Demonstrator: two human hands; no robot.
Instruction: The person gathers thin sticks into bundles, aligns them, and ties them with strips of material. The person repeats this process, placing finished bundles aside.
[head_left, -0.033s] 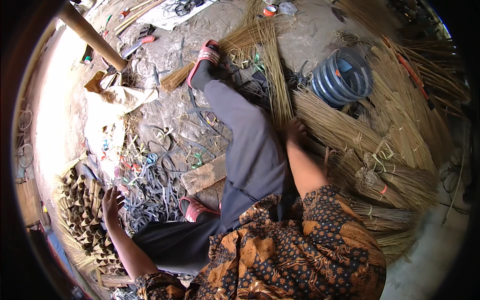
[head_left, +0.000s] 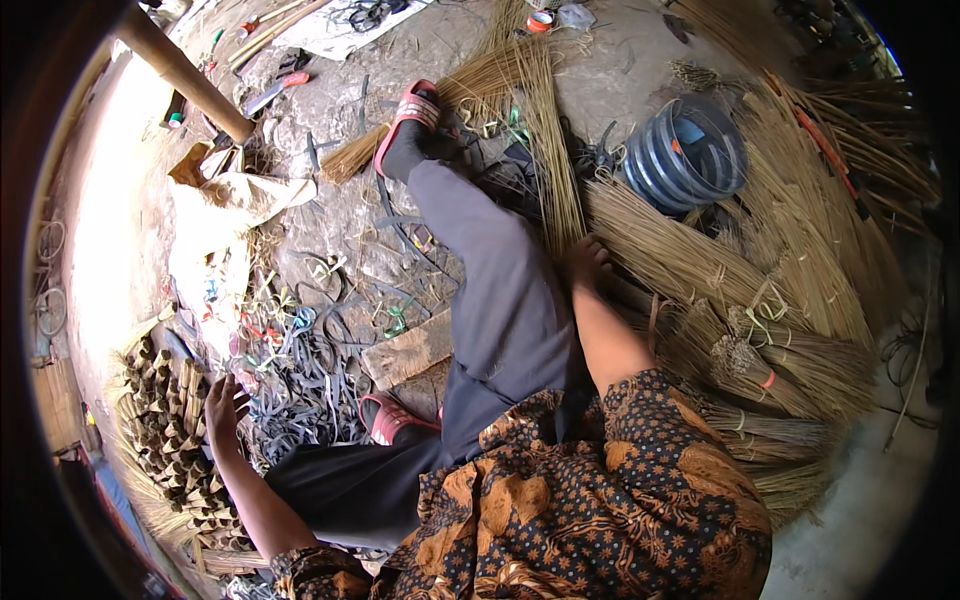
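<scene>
Far left: a stack of bundled broom heads (head_left: 165, 430) lies on the ground, cut ends facing up. The left hand (head_left: 224, 408) hovers at its right edge, fingers spread and slack, gripping nothing; whether the fingertips touch the nearest bundle cannot be told. Just right of the hand, a tangle of dark and coloured plastic strapping (head_left: 300, 350) is strewn over the stone floor, with a short wooden block (head_left: 408, 352) beyond it.

Centre: the person sits with one leg stretched out, red sandal (head_left: 410, 115) at the far end.

Right: the right hand (head_left: 585, 262) presses down into a loose sheaf of straw-coloured broom sticks (head_left: 690, 262), fingers buried among the stalks; whether they close on any cannot be told. A coil of blue-grey hose (head_left: 688, 152) sits behind the sheaf, tied brooms (head_left: 790, 360) to its right.

Against the earlier frame: nothing has shifted; both hands sit where they were.

Hidden: the right fingertips, under the stalks. The stack's left side is lost in the dark rim.
</scene>
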